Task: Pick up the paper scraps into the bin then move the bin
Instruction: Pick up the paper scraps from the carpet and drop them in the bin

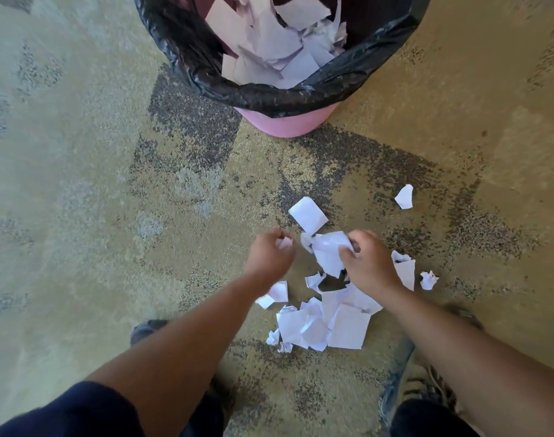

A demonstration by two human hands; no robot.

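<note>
A pink bin (286, 123) lined with a black bag (206, 58) stands at the top of the view, with several white paper scraps inside. More white paper scraps (326, 323) lie in a loose pile on the carpet below my hands. My left hand (271, 253) is curled round a small crumpled scrap (283, 243). My right hand (368, 263) grips a larger bunch of crumpled paper (327, 250). A flat square scrap (308, 214) lies just beyond my hands, and a single scrap (404, 197) lies farther right.
The floor is patterned tan and grey carpet (96, 184). My shoes show at the lower left (146, 331) and lower right (424, 386). Small scraps (428, 280) lie to the right of my right hand.
</note>
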